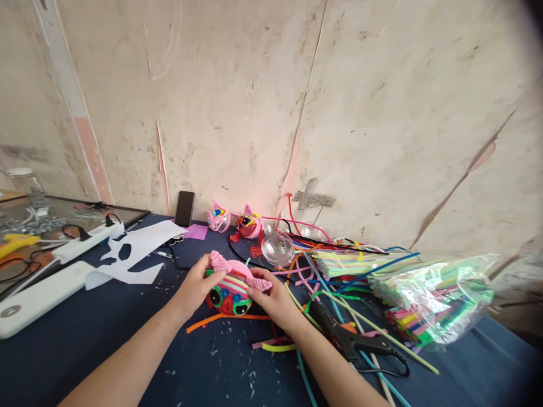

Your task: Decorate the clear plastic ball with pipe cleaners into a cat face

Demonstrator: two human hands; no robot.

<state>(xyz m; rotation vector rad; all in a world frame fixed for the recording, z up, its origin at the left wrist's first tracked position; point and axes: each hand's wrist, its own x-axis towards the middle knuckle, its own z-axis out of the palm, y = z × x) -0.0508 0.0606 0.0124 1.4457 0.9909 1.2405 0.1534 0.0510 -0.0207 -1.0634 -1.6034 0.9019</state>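
Pink toy (235, 282) left of the glue gun (348, 337); long axis spanning my left fingers (215, 277) and right fingers (256, 295), both curled, gripping its ends.

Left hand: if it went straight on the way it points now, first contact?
The pink-eared craft figure, which the left hand already holds, so contact is immediate. Beyond it, depth is unclear; I can't say what comes next.
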